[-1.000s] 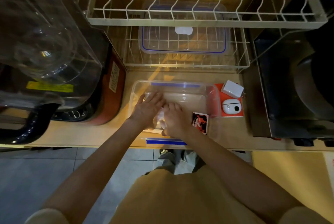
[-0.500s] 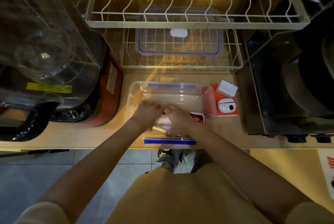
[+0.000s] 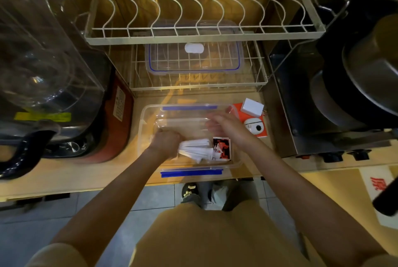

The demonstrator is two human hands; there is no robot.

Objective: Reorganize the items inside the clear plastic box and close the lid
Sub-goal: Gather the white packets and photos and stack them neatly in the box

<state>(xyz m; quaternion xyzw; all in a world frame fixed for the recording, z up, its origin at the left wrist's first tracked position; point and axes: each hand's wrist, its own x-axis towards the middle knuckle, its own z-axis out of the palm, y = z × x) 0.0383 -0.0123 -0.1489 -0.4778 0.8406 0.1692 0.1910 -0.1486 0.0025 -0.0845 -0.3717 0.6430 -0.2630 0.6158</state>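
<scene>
While both hands were bunched together over the white bundle a moment ago, they have now parted: the left hand (image 3: 165,143) stays low in the clear plastic box (image 3: 148,115), near its left wall, and the right hand (image 3: 226,126) has lifted toward the box's right end. The left fingers are curled tight around one end of the white folded packets (image 3: 195,148), which fan out from that fist along the box's near side. The right hand is motion-blurred; its fingers look loosely spread and hold nothing that I can make out. Just right of the packets, inside the box's near right corner, lies a small red-and-black card (image 3: 224,148), uncovered now that the right hand has left it.

The box sits open on the table (image 3: 120,172), its blue latches (image 3: 191,173) showing on the near and far rims. Its lid (image 3: 193,59) rests well behind the box on the lower tier of the wire dish rack (image 3: 200,85). Just outside the box's right end sit a white charger (image 3: 252,108) and a small white round device (image 3: 255,127) on an orange pad (image 3: 261,135).

Judging by this, the sorting is under way but unfinished: the packets are gathered yet not released, and the free right hand may be heading for the items beside the box. Lid closing is not yet started.
</scene>
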